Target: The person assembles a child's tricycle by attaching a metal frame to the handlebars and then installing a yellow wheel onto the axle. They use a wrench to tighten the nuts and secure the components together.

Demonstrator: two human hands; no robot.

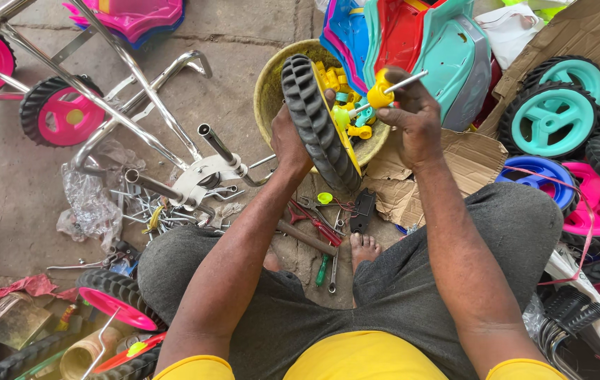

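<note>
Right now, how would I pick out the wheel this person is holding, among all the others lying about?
Find the round yellowish tub at top centre. The wheel stands on edge before it, gripped by the left hand, while the right hand holds a yellow-capped metal rod. Unlike the heaped teal, pink and blue wheels, it has a yellow hub and is lifted.

torn brown cardboard box [581, 32] top right, flaps open, wheels lying in it; more flattened brown cardboard [402, 186] on the ground just under the bowl. crumpled clear plastic bag [89, 204] left of centre, red wrapper [11, 290] bottom left. no labels, signs or screens visible.
</note>
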